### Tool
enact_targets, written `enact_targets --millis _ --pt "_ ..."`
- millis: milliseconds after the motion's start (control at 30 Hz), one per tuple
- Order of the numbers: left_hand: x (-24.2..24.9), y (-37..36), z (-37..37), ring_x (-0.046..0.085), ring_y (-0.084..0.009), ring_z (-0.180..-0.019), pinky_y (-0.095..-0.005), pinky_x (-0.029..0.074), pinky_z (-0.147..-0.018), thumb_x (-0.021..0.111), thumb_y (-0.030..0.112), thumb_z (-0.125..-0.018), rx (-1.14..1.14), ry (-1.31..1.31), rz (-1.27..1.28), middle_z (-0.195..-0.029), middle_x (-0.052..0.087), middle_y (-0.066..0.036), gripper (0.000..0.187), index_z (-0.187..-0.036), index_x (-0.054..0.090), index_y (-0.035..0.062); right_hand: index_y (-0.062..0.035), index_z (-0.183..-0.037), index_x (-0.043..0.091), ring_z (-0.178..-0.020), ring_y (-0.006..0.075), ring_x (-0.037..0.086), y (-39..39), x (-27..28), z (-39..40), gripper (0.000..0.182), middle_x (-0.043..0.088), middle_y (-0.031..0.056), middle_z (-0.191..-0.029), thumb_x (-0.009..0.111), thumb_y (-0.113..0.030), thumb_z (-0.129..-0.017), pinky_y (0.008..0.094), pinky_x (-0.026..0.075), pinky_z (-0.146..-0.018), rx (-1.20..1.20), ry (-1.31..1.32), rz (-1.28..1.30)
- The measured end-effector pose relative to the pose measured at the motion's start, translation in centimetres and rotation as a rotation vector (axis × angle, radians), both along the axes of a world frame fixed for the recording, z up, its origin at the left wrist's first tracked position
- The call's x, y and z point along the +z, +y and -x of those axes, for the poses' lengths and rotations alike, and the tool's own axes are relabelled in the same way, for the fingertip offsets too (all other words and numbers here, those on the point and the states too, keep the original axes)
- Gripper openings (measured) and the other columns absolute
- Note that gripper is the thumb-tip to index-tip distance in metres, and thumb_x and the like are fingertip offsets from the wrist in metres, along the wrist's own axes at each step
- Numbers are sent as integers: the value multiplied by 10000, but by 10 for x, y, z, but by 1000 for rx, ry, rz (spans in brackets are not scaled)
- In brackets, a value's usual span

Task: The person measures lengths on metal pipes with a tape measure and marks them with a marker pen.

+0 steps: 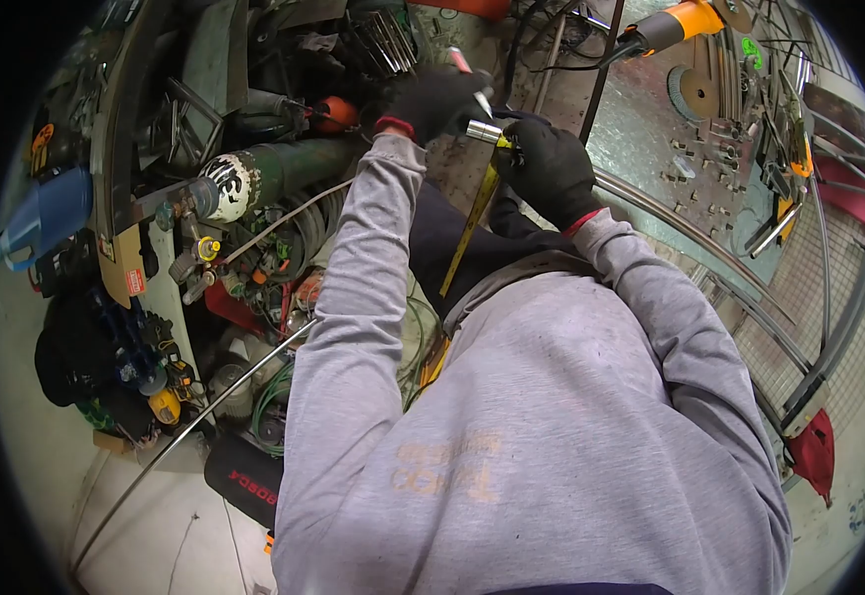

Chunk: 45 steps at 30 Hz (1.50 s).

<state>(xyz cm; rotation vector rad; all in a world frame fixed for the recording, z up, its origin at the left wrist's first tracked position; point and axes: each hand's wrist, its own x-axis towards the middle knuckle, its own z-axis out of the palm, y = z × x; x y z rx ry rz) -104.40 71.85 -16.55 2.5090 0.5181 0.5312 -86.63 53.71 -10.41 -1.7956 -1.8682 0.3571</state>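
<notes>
Marker: in the left hand (428, 102), and look how it sits, red end (460, 60) up past the fingers, white tip slanting down beyond them. That slant seems to leave the tip clear of the glove.
Left fingers: narrow, folded on the marker; the exact pinch is lost in the dark glove.
Metal tube: bright end (482, 131) poking out just beside the right fingers, close below the marker's tip. Whether it joins the long tube beyond that hand, I cannot tell.
Yellow tape: top end at the right fingertips, blade (470, 230) slanting down and away from them over the dark trousers (434, 238). Held there, it probably stays close against the metal.
Right fingers: the right hand (555, 174) is curled in, gripping tape and apparently tube together, likely so neither slips; the undersides are hidden.
Orange grinder (671, 27): well apart, beyond the right fingers, out of the hands' way.
</notes>
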Motion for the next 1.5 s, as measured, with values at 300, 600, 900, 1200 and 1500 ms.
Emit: enact_targets --millis 300,600,900,1200,1500 --pt "1 -109 59 663 -114 -721 -303 551 -646 760 244 -1003 613 -433 1116 -847 721 5 218 -1070 769 37 -86 -1017 651 -842 394 720 4 6 -1 311 719 161 -887 796 -338 -907 511 568 -738 -69 92 139" --pt "34 -193 35 642 -106 -611 -286 520 -568 782 263 -985 862 -180 1222 -788 728 -24 217 -1026 780 50 -62 -1299 615 -1030 388 755 13 35 -15 514 760 179 -1095 822 -358 -933 490 603 -854 -51 301 196" --pt "25 -187 93 625 -104 -548 -276 487 -499 747 242 -1009 1075 -294 1375 -746 696 -2 172 -952 753 79 -85 -1229 715 -997 372 709 -9 47 -69 442 735 143 -1108 838 -291 -857 494 547 -897 175 -59 98" --pt "42 -213 86 640 -109 -547 -278 486 -505 737 275 -1032 1159 -445 1379 -761 728 -11 192 -961 752 97 -77 -1152 764 -893 386 715 -15 37 -73 231 755 172 -945 753 -170 -941 480 556 -818 181 13 138" --pt "39 -218 71 629 -106 -521 -268 473 -496 703 255 -1028 1145 -429 1325 -737 712 -3 187 -951 740 89 -65 -1204 759 -879 372 706 -18 29 -75 239 740 166 -911 686 -162 -998 465 551 -830 220 0 82"
